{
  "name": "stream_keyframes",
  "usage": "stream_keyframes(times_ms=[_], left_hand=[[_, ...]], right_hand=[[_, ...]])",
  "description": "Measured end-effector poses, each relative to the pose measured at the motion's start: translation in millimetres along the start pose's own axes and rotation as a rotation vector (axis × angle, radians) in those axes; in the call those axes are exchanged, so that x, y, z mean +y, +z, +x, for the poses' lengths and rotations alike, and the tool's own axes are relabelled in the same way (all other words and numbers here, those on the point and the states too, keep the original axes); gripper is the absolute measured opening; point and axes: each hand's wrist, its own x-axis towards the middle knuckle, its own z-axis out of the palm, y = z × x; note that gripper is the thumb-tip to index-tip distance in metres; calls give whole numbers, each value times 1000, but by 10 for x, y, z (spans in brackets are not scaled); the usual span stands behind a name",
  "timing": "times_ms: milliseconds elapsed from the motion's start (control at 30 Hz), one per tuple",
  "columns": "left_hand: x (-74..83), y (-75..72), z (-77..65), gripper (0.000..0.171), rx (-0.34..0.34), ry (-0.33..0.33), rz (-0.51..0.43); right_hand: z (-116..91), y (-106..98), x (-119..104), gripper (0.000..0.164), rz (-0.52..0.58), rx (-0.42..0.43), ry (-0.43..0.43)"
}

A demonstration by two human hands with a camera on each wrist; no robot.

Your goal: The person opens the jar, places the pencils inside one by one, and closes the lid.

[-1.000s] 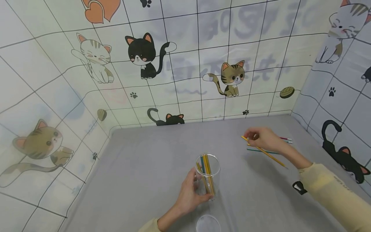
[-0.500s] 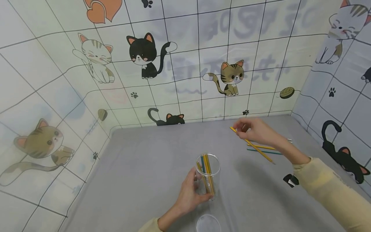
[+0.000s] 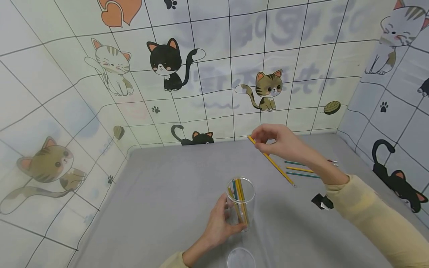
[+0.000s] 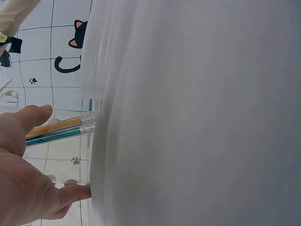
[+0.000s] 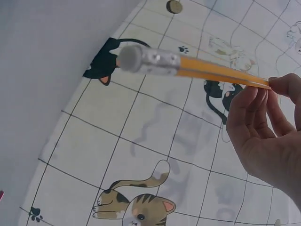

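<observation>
My left hand [image 3: 218, 227] grips a clear cup [image 3: 249, 212] standing on the grey table. Several yellow and teal pencils [image 3: 238, 190] lean inside it; in the left wrist view their metal-banded ends sit near the cup's base. Up and to the right of the cup, my right hand [image 3: 278, 139] pinches a yellow pencil [image 3: 273, 162] near one end, between thumb and fingers. This pencil slants down to the right, raised off the table. In the right wrist view its eraser end [image 5: 150, 60] points back towards the camera.
Several pencils lie at the back right: a yellow one [image 3: 299, 169], a teal one [image 3: 303, 174] and others partly behind the right forearm. A clear round disc [image 3: 241, 258] is at the front edge of view. Cat-print cloth walls [image 3: 214, 119] enclose the table [image 3: 167, 193].
My right hand has carried the yellow pencil left and up, away from the pencils lying on the table. The left hand and cup have stayed in place.
</observation>
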Motion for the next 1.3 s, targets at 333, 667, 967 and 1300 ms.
stream_keyframes(times_ms=[333,667,967,1300], left_hand=[[-1,1,3,90,2,7,0],[-19,3,1,85,15,23,-9],[-20,-2,0,89,15,24,-16],[-32,1,-2,91,28,26,-36]], right_hand=[[123,69,-318,18,123,32,-120],[205,159,-474,19,269,79,-182],[282,254,-562,23,356,84,-254],[319,412,-553,22,396,64,-237]])
